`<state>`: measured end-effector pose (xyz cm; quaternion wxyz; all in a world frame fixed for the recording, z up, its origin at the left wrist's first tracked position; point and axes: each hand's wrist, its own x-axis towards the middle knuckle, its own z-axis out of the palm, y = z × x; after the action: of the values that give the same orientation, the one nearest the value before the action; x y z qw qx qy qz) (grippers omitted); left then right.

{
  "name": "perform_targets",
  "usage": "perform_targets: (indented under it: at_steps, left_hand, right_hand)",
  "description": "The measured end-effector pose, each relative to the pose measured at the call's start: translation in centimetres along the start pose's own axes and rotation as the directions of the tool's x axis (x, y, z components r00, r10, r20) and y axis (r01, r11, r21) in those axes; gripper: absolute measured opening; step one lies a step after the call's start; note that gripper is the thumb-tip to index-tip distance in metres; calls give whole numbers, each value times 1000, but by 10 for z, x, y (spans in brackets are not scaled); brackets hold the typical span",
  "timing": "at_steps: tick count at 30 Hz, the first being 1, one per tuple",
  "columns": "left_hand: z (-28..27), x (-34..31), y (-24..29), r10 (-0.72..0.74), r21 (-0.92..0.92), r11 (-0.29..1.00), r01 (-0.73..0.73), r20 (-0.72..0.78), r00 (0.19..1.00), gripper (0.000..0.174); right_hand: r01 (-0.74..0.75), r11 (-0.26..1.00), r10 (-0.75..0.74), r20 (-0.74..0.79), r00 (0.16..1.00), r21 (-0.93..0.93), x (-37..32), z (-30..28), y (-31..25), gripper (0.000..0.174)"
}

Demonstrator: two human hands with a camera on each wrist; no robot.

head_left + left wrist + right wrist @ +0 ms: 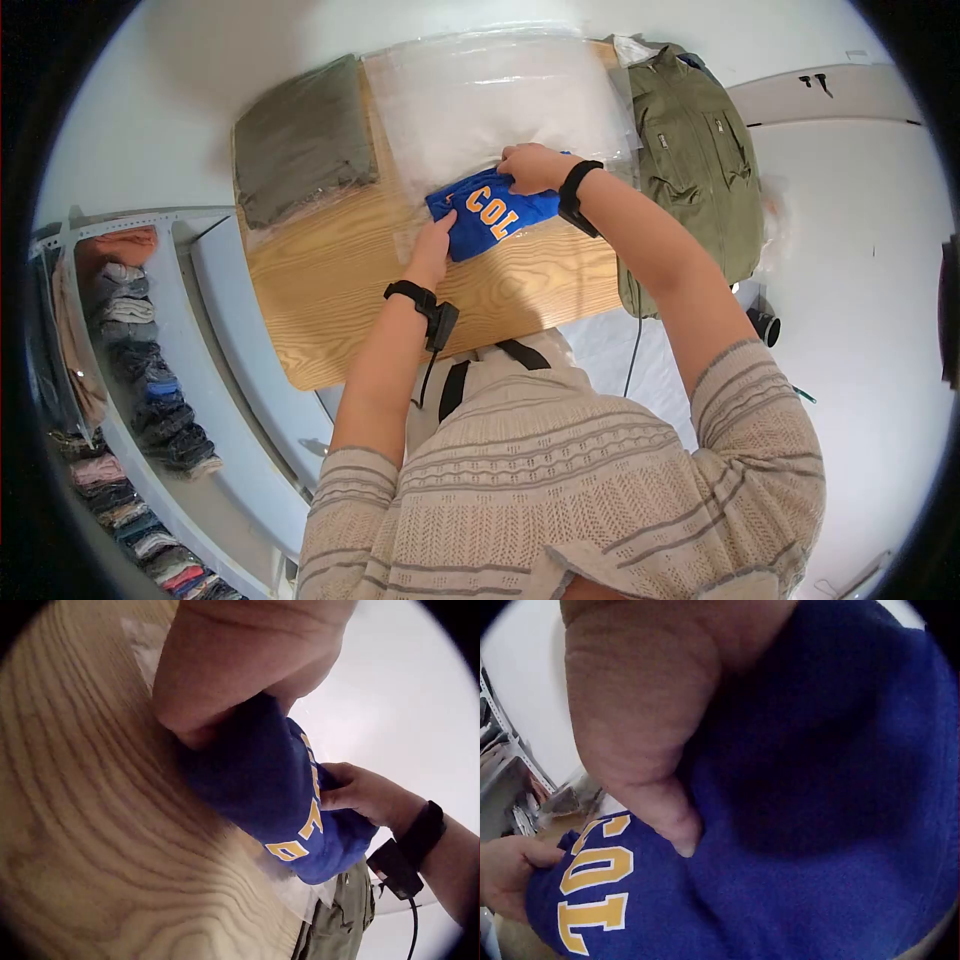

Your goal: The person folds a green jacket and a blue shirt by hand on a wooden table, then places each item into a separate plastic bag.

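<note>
A folded blue garment with yellow letters lies at the front of a clear plastic bag on the wooden table. The left hand grips its left end, thumb on top. At the upper right edge, the right hand pinches the fabric. Seen in the left wrist view, the garment is bent into a thick fold between the left hand and the right hand. In the right wrist view, the right hand's thumb presses on the blue cloth, and the left hand holds the far end.
Clear plastic bags cover the table's back middle. A grey-green bagged item lies at the back left. An olive backpack stands along the right side. Shelves of folded clothes are at the left. Cables hang from both wrist cameras.
</note>
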<state>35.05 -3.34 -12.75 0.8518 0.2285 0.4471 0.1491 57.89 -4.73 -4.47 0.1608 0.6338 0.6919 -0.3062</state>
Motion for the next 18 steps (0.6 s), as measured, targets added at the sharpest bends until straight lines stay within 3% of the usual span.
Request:
perform_targets:
  at_steps: [5,7,9,10,11,13,14,15,16,17,18]
  left_hand:
    - [4,-6,6,-52,27,998,53,-48,998,28]
    - [3,-14,12,-35,-100,994,45,100,994,24]
    - [-6,-30,22,17,-49,999,-11,108,994,22]
    - [-12,-38,25,60,3,998,-61,125,990,21]
    - [-25,-42,26,59,8,998,-60,124,991,21]
    - [-52,-51,31,276,273,923,-272,24,961,21]
    - [-63,-57,34,276,276,922,-272,26,961,21]
    - [-72,-65,35,448,626,658,-419,122,886,24]
    - [-78,-71,36,549,841,252,-478,283,787,27]
    - [-78,-77,38,547,841,246,-482,290,785,27]
    - [-76,-83,41,529,874,-20,-486,422,736,30]
  right_hand:
    - [-56,998,55,49,997,39,4,-8,-4,38]
    - [-78,996,75,84,994,35,5,-9,-7,37]
    - [-10,1000,9,-46,999,-17,-2,-3,-3,33]
    - [89,995,-90,-36,995,-35,-7,-4,-1,28]
    - [89,996,-90,-38,995,-31,-16,-3,-1,28]
    - [211,973,-222,-139,965,-88,-42,3,-7,21]
    - [264,960,-278,-221,935,-91,-60,1,-13,19]
    - [315,944,-330,-301,895,-98,-80,3,-22,18]
    - [277,960,-267,-373,889,-26,-100,12,-28,19]
    - [242,969,-197,-439,877,48,-120,20,-34,21]
    - [236,971,-190,-444,876,49,-140,24,-44,21]
